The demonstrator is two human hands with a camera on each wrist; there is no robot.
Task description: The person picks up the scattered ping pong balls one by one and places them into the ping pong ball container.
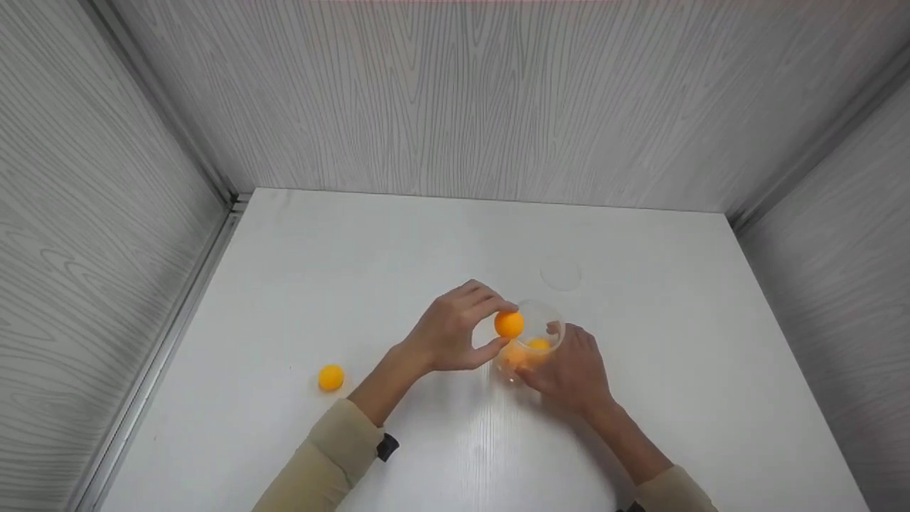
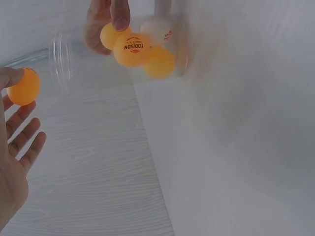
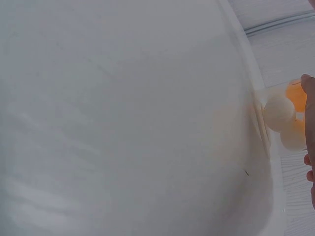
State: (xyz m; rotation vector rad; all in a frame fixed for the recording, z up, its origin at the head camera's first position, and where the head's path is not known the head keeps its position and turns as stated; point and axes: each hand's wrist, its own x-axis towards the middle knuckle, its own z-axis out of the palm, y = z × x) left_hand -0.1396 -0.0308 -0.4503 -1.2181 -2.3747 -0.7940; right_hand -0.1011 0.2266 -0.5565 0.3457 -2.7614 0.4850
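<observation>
My left hand point(image 1: 451, 328) pinches an orange ping-pong ball point(image 1: 508, 324) between thumb and fingertips, right at the mouth of a clear plastic jar point(image 1: 530, 307). In the left wrist view the held ball point(image 2: 24, 87) is just outside the jar's ribbed neck point(image 2: 61, 64). My right hand point(image 1: 572, 366) grips the jar around its side. Several balls lie inside the jar: orange ones, one printed EDDISON point(image 2: 132, 50), and white ones point(image 3: 279, 113) near its bottom. The right wrist view shows only part of the right hand point(image 3: 310, 123), at its right edge.
Another orange ball point(image 1: 330, 377) lies on the white table point(image 1: 284, 277), left of my left forearm. A clear round lid point(image 1: 561, 274) rests flat behind the jar. Grey wood-grain panels point(image 1: 455, 99) stand around the table at the back and both sides.
</observation>
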